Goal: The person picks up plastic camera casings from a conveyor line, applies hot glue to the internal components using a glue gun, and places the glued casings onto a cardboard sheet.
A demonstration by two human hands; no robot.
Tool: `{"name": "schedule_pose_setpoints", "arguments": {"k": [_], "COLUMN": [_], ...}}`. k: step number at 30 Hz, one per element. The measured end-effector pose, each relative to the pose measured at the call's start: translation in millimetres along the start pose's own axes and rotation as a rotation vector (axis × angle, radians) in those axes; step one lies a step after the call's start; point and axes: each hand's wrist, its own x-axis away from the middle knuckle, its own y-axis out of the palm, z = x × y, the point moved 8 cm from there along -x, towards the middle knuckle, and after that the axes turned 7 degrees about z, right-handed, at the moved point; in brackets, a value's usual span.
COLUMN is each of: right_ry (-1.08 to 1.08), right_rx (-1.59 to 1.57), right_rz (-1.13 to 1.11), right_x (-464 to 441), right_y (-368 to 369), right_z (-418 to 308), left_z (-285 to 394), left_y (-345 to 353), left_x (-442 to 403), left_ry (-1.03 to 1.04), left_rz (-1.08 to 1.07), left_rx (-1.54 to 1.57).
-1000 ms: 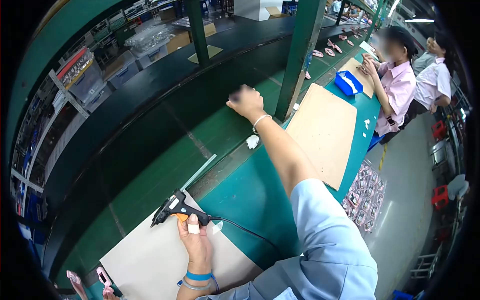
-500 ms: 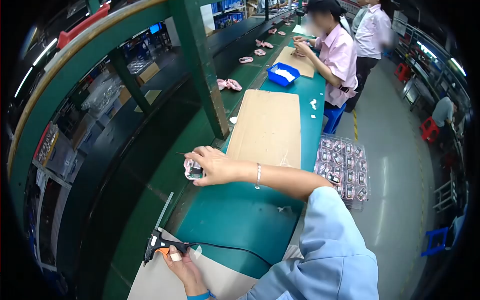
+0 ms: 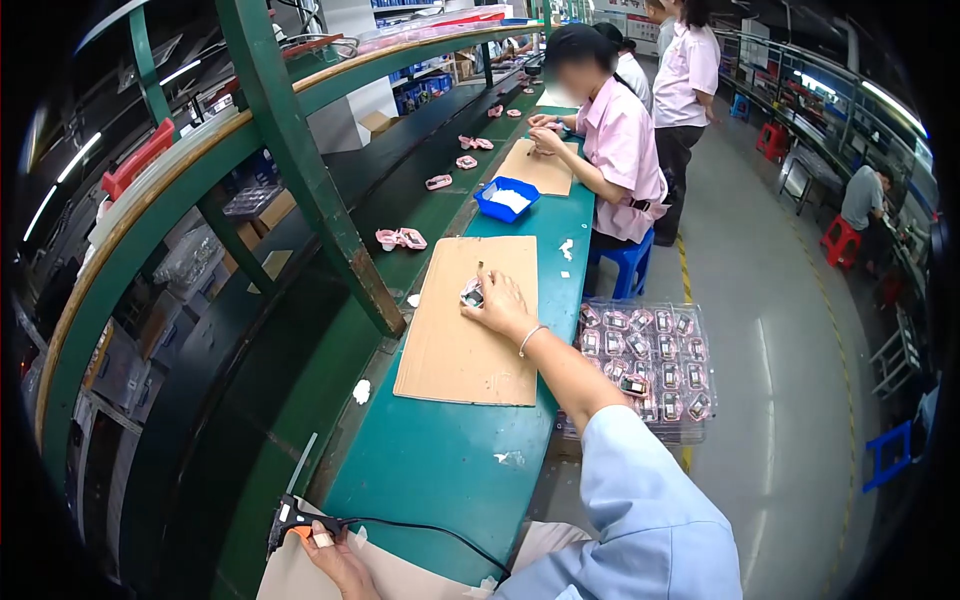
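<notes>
My left hand (image 3: 335, 556) is wrapped round the handle of a black glue gun (image 3: 290, 522) with an orange trigger, low on the left. A glue stick (image 3: 303, 462) juts from its back, and its cord trails right across the bench. Farther up, my right hand (image 3: 503, 306) grips a small pink-rimmed part with a dark electronic piece inside (image 3: 472, 293). That hand is over the brown cardboard sheet (image 3: 465, 350) on the green bench. My fingers cover some of the part.
Clear trays of similar parts (image 3: 640, 360) stand right of the bench. A blue bin (image 3: 507, 199) with white pieces sits beyond the cardboard, near a seated person in pink (image 3: 620, 150). A green post (image 3: 310, 170) rises at the left. Pink parts (image 3: 400, 239) lie along the ledge.
My right hand has carried the small part from the bench's left edge up and right, over the cardboard. The view has shifted; my left hand still holds the glue gun.
</notes>
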Motion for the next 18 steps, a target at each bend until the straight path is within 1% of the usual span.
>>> {"name": "schedule_pose_setpoints", "arguments": {"k": [5,10,15,18], "right_ry": [-0.006,0.050,0.008,-0.011], "right_rx": [0.011,-0.020,0.016,0.075], "right_rz": [0.106,0.081,0.130,0.124], "right_x": [5,6,7,6], "right_y": [4,-1,2,-6], "right_z": [2,2,1,-7], "left_z": [7,9,-2,10], "left_y": [7,9,1,16], "left_x": [6,9,0,10], "left_ry": [0.027,0.013,0.006,-0.014], "left_rz": [0.000,0.040,0.096,0.134], "left_rx": [-0.040,-0.028,-0.033,-0.017]}}
